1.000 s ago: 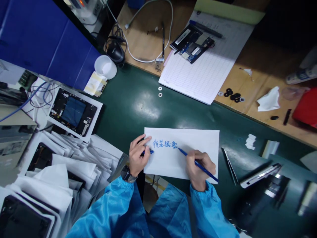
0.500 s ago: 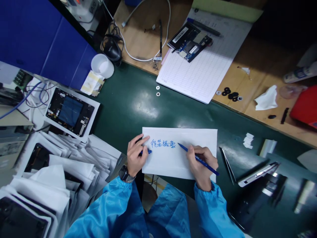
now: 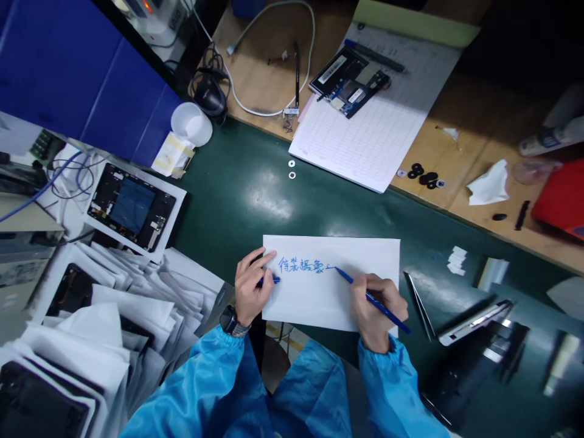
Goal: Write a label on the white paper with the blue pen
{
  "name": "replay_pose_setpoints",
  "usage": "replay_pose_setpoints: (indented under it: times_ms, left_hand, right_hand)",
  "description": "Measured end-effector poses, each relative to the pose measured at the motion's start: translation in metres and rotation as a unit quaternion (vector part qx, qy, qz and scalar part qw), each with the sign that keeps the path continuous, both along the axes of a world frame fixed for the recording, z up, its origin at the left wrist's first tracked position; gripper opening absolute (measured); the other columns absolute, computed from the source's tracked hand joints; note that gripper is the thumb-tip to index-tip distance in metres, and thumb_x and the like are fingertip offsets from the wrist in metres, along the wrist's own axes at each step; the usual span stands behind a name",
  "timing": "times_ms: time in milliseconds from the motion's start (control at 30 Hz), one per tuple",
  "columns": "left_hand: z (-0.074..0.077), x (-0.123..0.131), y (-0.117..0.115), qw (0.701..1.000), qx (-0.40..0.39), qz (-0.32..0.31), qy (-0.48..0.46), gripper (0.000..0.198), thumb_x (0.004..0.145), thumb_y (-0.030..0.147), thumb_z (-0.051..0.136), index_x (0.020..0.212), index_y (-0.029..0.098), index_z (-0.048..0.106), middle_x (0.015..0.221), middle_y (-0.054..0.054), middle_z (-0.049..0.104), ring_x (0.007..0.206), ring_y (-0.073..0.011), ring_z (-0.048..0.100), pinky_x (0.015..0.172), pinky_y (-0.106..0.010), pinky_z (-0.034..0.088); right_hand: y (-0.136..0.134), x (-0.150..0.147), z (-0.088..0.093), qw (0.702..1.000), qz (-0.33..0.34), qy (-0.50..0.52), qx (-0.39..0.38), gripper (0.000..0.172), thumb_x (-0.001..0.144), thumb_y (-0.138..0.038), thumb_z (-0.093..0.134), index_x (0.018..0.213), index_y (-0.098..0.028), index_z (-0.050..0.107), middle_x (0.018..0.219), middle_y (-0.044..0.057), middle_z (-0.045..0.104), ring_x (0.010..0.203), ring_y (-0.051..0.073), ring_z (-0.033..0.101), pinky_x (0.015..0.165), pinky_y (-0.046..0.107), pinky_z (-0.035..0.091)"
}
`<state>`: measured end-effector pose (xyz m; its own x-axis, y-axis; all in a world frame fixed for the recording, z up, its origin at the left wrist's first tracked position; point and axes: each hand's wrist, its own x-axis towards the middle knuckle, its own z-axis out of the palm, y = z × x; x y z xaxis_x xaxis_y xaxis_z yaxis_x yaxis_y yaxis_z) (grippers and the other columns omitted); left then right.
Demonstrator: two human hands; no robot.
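The right hand (image 3: 374, 310) has its fingers curled tight around a slim blue pen (image 3: 371, 302), the tip touching a white sheet of paper (image 3: 360, 258) just after a row of blue handwritten characters (image 3: 301, 265). The left hand (image 3: 250, 288) lies on the sheet's left edge, index finger stretched along the top corner, the other fingers folded loosely over a small blue pen cap (image 3: 275, 280) that pokes out beside the thumb; a dark wristwatch (image 3: 230, 320) sits on that wrist, and both arms wear glossy light-blue sleeves (image 3: 214, 383). The paper is flat, matte and rectangular, lying on a dark green mat (image 3: 237, 188) with a soft sheen, its near edge reaching the mat's front lip by the person's body. To the left a heap of white foam sleeves (image 3: 114, 310) and an opened tablet (image 3: 132, 207) in a white tray crowd close to the left hand. To the right of the pen, near but apart from it, lies a pair of thin metal tweezers (image 3: 420, 307), then a silvery tablet frame (image 3: 479, 319). Beyond the sheet the mat is bare apart from two small washers (image 3: 292, 169), up to a ruled log sheet (image 3: 369, 128) overlapping the wooden bench (image 3: 479, 152).
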<state>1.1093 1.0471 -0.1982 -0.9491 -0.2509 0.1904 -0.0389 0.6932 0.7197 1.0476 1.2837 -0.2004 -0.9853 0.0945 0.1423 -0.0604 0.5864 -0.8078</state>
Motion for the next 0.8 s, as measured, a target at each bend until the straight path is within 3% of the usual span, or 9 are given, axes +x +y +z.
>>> replay_pose_setpoints:
  times_ms: [300, 433, 600, 700, 800]
  left_hand:
    - [0.002, 0.0, 0.0, 1.0, 0.001, 0.001, 0.001, 0.022, 0.087, 0.002, 0.059, 0.072, 0.018, 0.055, 0.119, -0.005, 0.072, 0.123, -0.026, 0.06, 0.094, -0.047, 0.048]
    - [0.001, 0.0, 0.001, 1.0, 0.003, 0.002, 0.001, 0.023, 0.087, 0.002, 0.059, 0.071, 0.018, 0.054, 0.119, -0.004, 0.072, 0.123, -0.0264, 0.06, 0.094, -0.047, 0.048]
    - [-0.002, 0.002, -0.002, 1.0, 0.021, 0.003, 0.001, 0.022, 0.089, 0.004, 0.058, 0.072, 0.018, 0.056, 0.12, -0.005, 0.072, 0.124, -0.0251, 0.059, 0.097, -0.047, 0.047]
    - [0.008, 0.003, -0.005, 0.999, 0.029, 0.036, 0.009, 0.018, 0.092, 0.01, 0.058, 0.075, 0.018, 0.057, 0.123, -0.007, 0.07, 0.128, -0.0249, 0.052, 0.104, -0.048, 0.045]
    - [0.046, 0.008, 0.001, 0.994, 0.073, 0.073, -0.03, 0.019, 0.096, 0.024, 0.056, 0.079, 0.018, 0.058, 0.108, -0.009, 0.071, 0.109, -0.0218, 0.059, 0.095, -0.04, 0.047]
  right_hand:
    - [0.003, -0.005, 0.007, 0.997, 0.074, -0.014, -0.014, 0.025, 0.085, -0.02, 0.069, 0.067, -0.018, 0.053, 0.068, 0.0, 0.064, 0.056, 0.011, 0.059, 0.054, 0.024, 0.047]
    - [0.005, 0.004, 0.0, 1.0, 0.01, 0.001, -0.002, 0.025, 0.084, -0.019, 0.07, 0.066, -0.018, 0.052, 0.066, -0.001, 0.064, 0.053, 0.011, 0.058, 0.055, 0.025, 0.046]
    - [-0.006, 0.0, 0.0, 0.984, -0.159, 0.021, -0.081, 0.028, 0.086, -0.03, 0.072, 0.07, -0.018, 0.052, 0.058, -0.001, 0.061, 0.047, 0.014, 0.059, 0.049, 0.026, 0.045]
    - [-0.01, -0.01, 0.025, 0.977, -0.162, -0.022, -0.139, 0.025, 0.09, -0.038, 0.069, 0.083, -0.015, 0.061, 0.061, -0.001, 0.062, 0.05, 0.014, 0.06, 0.054, 0.027, 0.047]
    - [-0.008, -0.007, 0.076, 0.965, -0.12, -0.097, -0.211, 0.03, 0.091, -0.042, 0.067, 0.081, -0.013, 0.065, 0.062, 0.001, 0.063, 0.055, 0.014, 0.06, 0.061, 0.027, 0.049]
